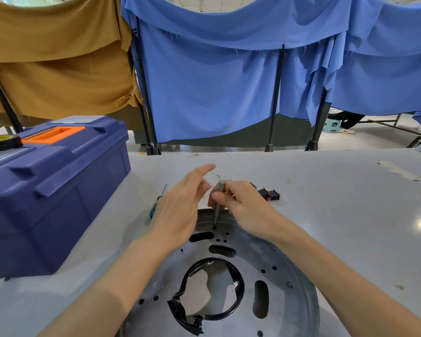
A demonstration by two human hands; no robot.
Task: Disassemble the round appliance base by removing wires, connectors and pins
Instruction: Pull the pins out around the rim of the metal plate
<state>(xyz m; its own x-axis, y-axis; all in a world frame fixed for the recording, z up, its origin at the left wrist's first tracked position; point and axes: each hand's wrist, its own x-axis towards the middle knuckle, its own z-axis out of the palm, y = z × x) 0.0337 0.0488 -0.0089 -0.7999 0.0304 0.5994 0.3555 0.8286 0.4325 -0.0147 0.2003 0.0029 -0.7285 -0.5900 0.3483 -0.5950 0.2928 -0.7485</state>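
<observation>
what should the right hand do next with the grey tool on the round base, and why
Probably press down and twist the grey tool where it stands. The right hand pinches it, its tip sits on a small dark spot near the far rim of the round base, and the left hand hovers open beside it. Screw or pin, I cannot tell.
</observation>
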